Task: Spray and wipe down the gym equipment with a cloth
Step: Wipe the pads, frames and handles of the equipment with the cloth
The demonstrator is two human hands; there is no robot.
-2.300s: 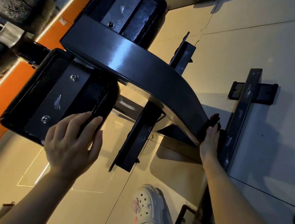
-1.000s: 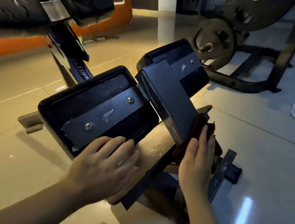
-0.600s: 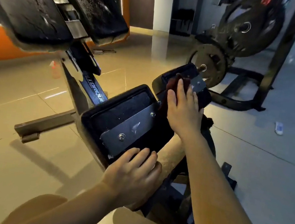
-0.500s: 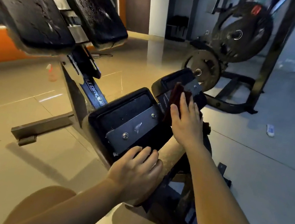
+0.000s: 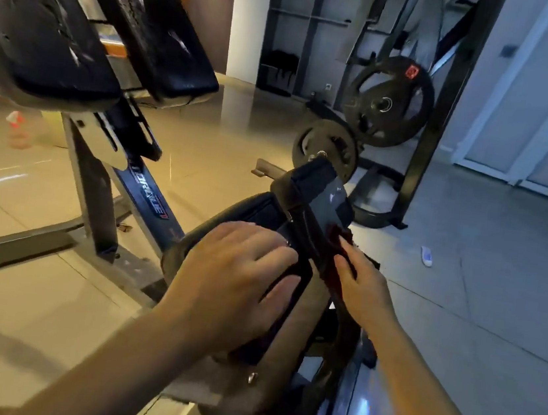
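A black gym machine stands in front of me, with two padded supports low at the centre. My left hand (image 5: 233,271) lies over the underside of the near pad (image 5: 258,210), fingers spread and bent over its edge. The metal arm (image 5: 325,210) between the pads runs up to the far pad (image 5: 307,177). My right hand (image 5: 360,283) presses a dark red cloth (image 5: 340,234) flat against the right side of that arm. Most of the cloth is hidden under the hand. A spray bottle (image 5: 16,131) with a red top stands blurred on the floor at far left.
Two large worn black pads (image 5: 44,41) hang overhead at upper left on a frame (image 5: 150,188). Weight plates (image 5: 387,100) sit on a rack at the back right. The machine's base bar (image 5: 12,247) crosses the tiled floor at left. A small white object (image 5: 426,255) lies on the floor.
My right hand slid the cloth from the far pad down the metal arm toward me. My left hand shifted up onto the near pad's underside. The view tilted up and forward.
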